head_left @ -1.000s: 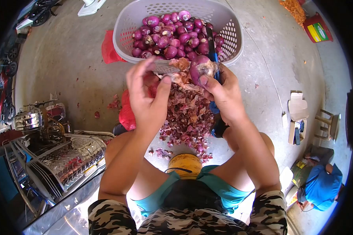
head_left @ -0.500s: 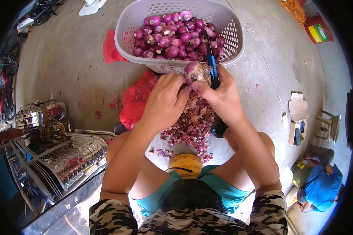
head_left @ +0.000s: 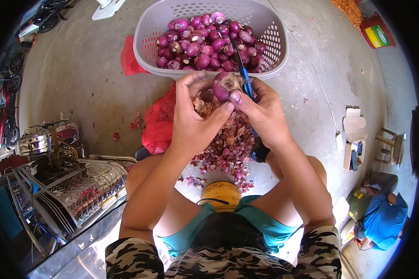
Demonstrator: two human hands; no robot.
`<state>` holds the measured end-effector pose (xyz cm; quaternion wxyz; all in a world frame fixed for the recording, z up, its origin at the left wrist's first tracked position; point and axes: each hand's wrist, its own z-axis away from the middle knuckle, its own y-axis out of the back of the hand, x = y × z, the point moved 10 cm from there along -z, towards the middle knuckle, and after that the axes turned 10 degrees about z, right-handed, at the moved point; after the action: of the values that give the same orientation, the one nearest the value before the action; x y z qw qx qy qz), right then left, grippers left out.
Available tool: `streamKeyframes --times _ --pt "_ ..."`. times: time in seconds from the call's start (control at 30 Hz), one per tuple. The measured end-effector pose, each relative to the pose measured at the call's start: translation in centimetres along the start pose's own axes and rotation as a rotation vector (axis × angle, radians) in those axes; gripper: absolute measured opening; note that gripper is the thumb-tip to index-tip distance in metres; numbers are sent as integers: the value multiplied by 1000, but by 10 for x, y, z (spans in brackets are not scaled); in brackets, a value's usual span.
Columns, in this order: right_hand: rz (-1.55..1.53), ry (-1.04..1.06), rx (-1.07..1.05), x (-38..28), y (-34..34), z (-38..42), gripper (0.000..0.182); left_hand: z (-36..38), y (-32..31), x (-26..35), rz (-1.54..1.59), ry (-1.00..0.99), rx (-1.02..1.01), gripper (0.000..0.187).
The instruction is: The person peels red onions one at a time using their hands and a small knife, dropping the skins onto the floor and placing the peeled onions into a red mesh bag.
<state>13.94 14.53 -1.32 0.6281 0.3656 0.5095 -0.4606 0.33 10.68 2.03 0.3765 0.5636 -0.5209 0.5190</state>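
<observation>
Gripping a purple onion (head_left: 224, 85) together, both hands meet just before the near rim of the basket (head_left: 146, 35); the right hand (head_left: 260, 111) also clamps a blue-handled knife (head_left: 243, 74), while the left hand (head_left: 195, 118) pinches loose skin. Peelings (head_left: 228, 149) heap on the concrete floor (head_left: 88, 79) beneath. No writing is readable; bare floor lies open left of the basket.

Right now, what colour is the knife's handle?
Blue, clearest in the head view: knife handle in the right hand.

Purple onion (head_left: 224, 85), blue-handled knife (head_left: 245, 80)
</observation>
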Motion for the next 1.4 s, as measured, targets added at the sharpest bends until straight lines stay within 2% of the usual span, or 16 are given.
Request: streamKeyframes --times 0.1,0.2,0.4,0.5,0.6,0.77,0.97,1.07,1.17,1.4 --pt "16 37 -6 -2 -1 -1 37 -2 -9 -5 100 48 -126 60" --pt "78 69 -45 -10 -7 0 39 -3 -5 -17 59 101 -121 66" --pt "466 114 49 -8 10 2 34 1 8 -43 584 396 83 57" --pt "540 192 41 -20 5 12 28 -1 14 -41 650 416 104 55" --pt "612 261 8 -25 -7 22 23 -4 18 -34 602 348 125 54" --pt "719 238 -59 -26 -20 27 22 -7 20 -33 561 318 106 53" --pt "809 536 1 -42 -29 39 26 -9 31 -40 522 342 154 49" --pt "855 402 -67 -36 -30 37 26 -12 39 -41 524 329 198 49" --pt "876 353 -77 -30 -31 37 30 -15 42 -35 551 276 211 53" --pt "904 367 -42 -25 -36 39 30 -16 46 -33 489 240 238 51"
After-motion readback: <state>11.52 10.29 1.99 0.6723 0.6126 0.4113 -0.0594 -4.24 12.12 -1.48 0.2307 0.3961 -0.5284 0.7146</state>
